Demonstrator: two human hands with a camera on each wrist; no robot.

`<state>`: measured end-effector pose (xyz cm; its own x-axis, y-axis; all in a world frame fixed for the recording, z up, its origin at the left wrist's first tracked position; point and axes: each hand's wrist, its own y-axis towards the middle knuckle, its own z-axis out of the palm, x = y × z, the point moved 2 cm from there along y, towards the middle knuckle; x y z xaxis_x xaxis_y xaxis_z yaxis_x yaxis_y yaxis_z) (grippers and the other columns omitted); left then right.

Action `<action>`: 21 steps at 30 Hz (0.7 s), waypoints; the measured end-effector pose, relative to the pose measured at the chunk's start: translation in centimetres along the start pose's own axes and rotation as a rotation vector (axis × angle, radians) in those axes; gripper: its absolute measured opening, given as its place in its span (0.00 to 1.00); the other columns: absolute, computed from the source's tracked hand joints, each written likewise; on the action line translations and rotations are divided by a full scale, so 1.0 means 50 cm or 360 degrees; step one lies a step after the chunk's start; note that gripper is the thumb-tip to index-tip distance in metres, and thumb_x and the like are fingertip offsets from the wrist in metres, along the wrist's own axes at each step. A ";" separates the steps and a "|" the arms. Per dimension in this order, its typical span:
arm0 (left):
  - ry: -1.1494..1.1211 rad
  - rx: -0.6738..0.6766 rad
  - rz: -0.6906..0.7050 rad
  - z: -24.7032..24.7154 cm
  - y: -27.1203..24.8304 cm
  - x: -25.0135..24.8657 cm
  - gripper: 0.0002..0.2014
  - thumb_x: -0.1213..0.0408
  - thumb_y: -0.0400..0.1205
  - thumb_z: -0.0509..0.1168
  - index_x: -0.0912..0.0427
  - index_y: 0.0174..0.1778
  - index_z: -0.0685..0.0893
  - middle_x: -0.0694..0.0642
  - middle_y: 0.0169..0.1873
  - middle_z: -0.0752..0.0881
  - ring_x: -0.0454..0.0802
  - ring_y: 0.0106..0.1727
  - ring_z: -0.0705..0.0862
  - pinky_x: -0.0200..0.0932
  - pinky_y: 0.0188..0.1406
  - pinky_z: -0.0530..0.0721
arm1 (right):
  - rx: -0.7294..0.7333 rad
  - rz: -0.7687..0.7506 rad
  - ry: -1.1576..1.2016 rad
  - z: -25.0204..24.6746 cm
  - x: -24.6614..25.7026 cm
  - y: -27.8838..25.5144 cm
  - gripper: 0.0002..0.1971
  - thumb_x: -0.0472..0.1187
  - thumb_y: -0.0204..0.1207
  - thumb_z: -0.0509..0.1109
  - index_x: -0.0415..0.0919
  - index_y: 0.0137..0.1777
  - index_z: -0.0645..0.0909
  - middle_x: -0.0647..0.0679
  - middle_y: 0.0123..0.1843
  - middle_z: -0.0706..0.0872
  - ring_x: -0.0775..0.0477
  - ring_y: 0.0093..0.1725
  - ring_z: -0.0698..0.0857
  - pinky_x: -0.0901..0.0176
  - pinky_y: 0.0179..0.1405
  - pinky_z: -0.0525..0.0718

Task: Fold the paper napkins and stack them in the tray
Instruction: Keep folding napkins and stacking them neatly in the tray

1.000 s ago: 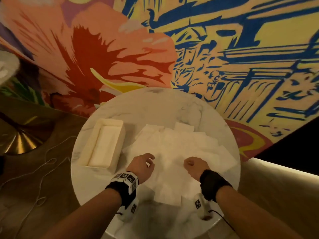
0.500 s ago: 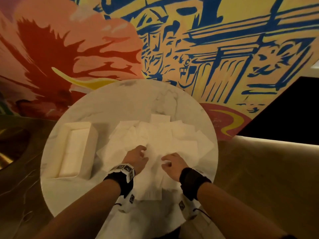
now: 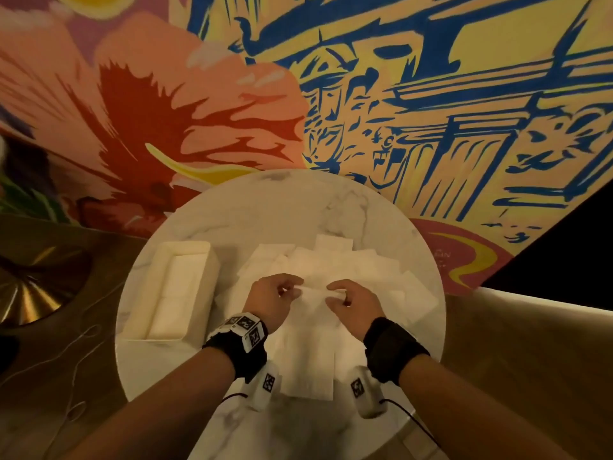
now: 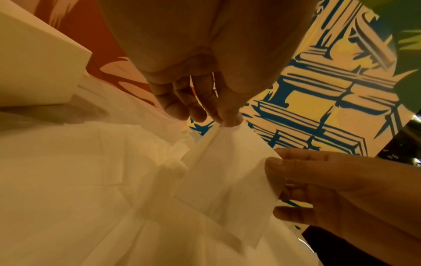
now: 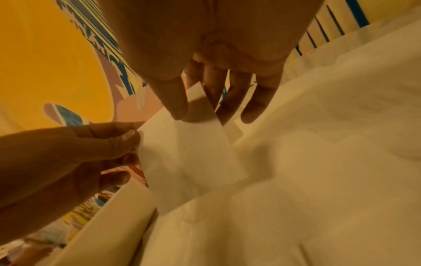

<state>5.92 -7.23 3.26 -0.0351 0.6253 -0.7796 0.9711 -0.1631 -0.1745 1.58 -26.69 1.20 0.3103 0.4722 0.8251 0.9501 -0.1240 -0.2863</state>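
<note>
Left fingers point(image 4: 229, 115): thumb and forefinger pressed together on one top corner of a napkin point(image 3: 313, 295); the other fingers hang loosely curled, touching nothing. A corner hold leaves the sheet free to drape.

Right fingers point(image 5: 180, 108): thumb clamped against the forefinger on the opposite top corner, the remaining fingers spread behind the paper. Probably so placed to keep the top edge taut and level for a fold.

Left hand point(image 3: 273, 298) and right hand point(image 3: 351, 302): near each other above the table centre, the napkin stretched between them, its lower part trailing onto the sheets below.

Napkin, held: white, thin, limp; lifted at the top edge only. Judged the start of a fold, no crease yet visible.

Pile of napkins point(image 3: 365, 270): loose, overlapping, spread from centre toward 2 o'clock on the table; one sheet runs toward 6 o'clock between the wrists.

Tray point(image 3: 156, 287): oblong, pale, at 9 o'clock, just beside the pile, within the left hand's reach. Contents pale; whether napkins lie inside cannot be told.

Table point(image 3: 265, 207): round, marbled.
</note>
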 end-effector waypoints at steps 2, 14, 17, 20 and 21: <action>0.0032 -0.0046 -0.0005 -0.021 -0.005 0.001 0.06 0.63 0.83 0.71 0.48 0.49 0.90 0.44 0.41 0.85 0.38 0.39 0.79 0.18 0.34 0.71 | -0.0056 -0.0077 -0.0017 0.006 0.026 0.003 0.06 0.44 0.80 0.72 0.52 0.55 0.85 0.50 0.43 0.85 0.55 0.39 0.81 0.82 0.31 0.73; 0.0089 0.0044 0.0054 -0.119 -0.046 0.005 0.09 0.48 0.81 0.70 0.40 0.55 0.83 0.36 0.52 0.84 0.39 0.54 0.83 0.36 0.52 0.81 | 0.0085 -0.0444 -0.0323 0.059 0.153 0.008 0.08 0.48 0.81 0.70 0.50 0.54 0.89 0.56 0.54 0.87 0.56 0.53 0.83 0.62 0.59 0.81; 0.0185 0.0009 0.0087 -0.143 -0.044 -0.003 0.08 0.47 0.82 0.70 0.43 0.52 0.91 0.38 0.46 0.89 0.39 0.50 0.86 0.33 0.48 0.82 | 0.0190 -0.0456 -0.0334 0.073 0.184 0.005 0.09 0.47 0.82 0.70 0.49 0.54 0.90 0.57 0.51 0.90 0.56 0.51 0.85 0.65 0.56 0.81; 0.0173 -0.0106 0.0103 -0.170 -0.043 0.003 0.09 0.52 0.83 0.70 0.50 0.51 0.94 0.43 0.50 0.92 0.36 0.48 0.85 0.17 0.46 0.74 | 0.0108 -0.0444 -0.0304 0.068 0.198 0.015 0.08 0.46 0.80 0.71 0.47 0.52 0.91 0.56 0.49 0.91 0.56 0.49 0.86 0.66 0.55 0.80; 0.0138 -0.0148 0.0094 -0.181 -0.043 0.009 0.09 0.54 0.83 0.70 0.52 0.52 0.94 0.43 0.50 0.91 0.35 0.47 0.84 0.15 0.45 0.73 | 0.0076 -0.0419 -0.0241 0.064 0.200 0.019 0.07 0.46 0.80 0.73 0.47 0.51 0.91 0.56 0.48 0.91 0.56 0.47 0.86 0.65 0.53 0.82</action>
<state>5.97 0.30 8.72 0.0396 0.6812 -0.7311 0.9886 -0.1329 -0.0702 5.46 -19.28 7.60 0.0418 0.6080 0.7929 0.9934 0.0593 -0.0978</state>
